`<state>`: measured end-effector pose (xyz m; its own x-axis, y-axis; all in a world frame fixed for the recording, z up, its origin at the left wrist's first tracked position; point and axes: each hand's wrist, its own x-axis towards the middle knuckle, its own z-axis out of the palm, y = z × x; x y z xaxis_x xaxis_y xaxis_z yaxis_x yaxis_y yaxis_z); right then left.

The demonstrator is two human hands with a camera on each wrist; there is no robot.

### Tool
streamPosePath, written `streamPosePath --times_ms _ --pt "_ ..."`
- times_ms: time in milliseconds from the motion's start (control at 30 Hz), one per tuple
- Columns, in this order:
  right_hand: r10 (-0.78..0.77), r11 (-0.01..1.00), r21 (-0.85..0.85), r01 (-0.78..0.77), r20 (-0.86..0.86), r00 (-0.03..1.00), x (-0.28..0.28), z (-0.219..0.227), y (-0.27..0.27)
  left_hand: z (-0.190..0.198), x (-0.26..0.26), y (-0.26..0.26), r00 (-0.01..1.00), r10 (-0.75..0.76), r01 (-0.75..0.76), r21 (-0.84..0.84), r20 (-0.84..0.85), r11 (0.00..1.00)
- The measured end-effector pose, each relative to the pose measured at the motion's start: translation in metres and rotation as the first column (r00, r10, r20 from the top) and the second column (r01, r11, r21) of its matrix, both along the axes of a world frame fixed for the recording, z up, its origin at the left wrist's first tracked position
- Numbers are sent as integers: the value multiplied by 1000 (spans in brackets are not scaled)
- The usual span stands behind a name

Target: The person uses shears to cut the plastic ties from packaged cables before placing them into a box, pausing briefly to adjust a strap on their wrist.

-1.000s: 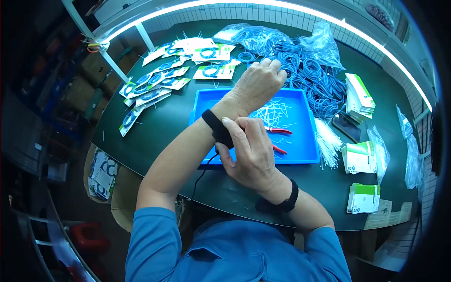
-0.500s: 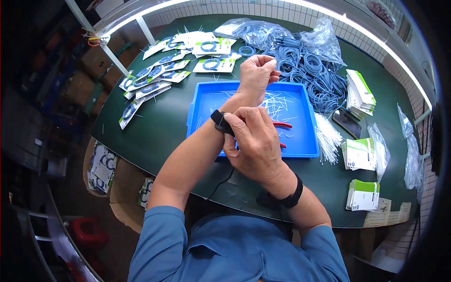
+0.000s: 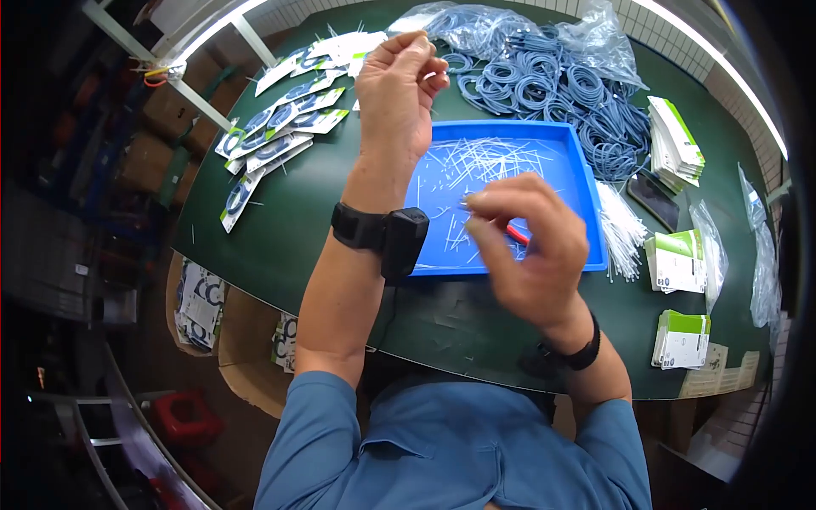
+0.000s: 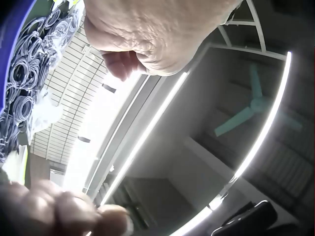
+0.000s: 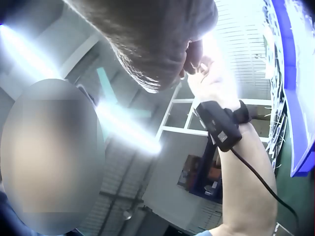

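My left hand (image 3: pixel 395 102) is raised over the left back corner of the blue tray (image 3: pixel 595 221), fingers loosely curled, with nothing visible in it. A black strap with a camera unit (image 3: pixel 405 244) sits on that wrist, also seen in the right wrist view. My right hand (image 3: pixel 540 246) hovers over the tray's front right part, thumb and bent forefinger apart, holding nothing visible. Thin white cable ties (image 3: pixel 497 161) lie scattered in the tray. A red handle (image 3: pixel 517 235) shows there, partly hidden by the right hand.
Coiled blue-grey cables (image 3: pixel 586 81) and plastic bags (image 3: pixel 603 42) are heaped at the back. Carded cables (image 3: pixel 272 151) lie at the left. A bundle of white ties (image 3: pixel 622 229), a phone (image 3: pixel 653 202) and stacked cards (image 3: pixel 677 259) are at the right. Boxes (image 3: pixel 246 340) stand below the table's left edge.
The right hand has let go of the left wrist strap and moved right, away from it. The left hand has risen and moved left, and its wrist unit now shows fully.
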<state>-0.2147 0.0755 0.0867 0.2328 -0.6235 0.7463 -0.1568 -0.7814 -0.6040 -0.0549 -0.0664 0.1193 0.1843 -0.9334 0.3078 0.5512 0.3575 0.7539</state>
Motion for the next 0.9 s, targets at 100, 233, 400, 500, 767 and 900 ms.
streamPosePath --times_ms 100,233,400,500,767,900 --pt "17 887 451 -99 182 983 3 -17 -8 -2 25 1 993 -24 16 -66 -118 998" --pt "134 656 677 -334 330 934 28 -30 1 2 31 8 996 60 -74 -229 -68 970" --pt "127 811 554 -189 148 981 53 -39 5 3 3 -12 985 -14 -115 -711 -172 694" --pt "125 806 578 -130 48 991 54 -46 -2 4 -12 11 987 34 -138 -712 -158 688" --pt "141 905 411 -109 -49 989 50 -57 -12 -7 -3 30 999 39 -33 -270 16 962" --pt "91 956 289 -47 -141 986 51 -50 -13 -5 6 19 929 -227 190 -149 -293 970"
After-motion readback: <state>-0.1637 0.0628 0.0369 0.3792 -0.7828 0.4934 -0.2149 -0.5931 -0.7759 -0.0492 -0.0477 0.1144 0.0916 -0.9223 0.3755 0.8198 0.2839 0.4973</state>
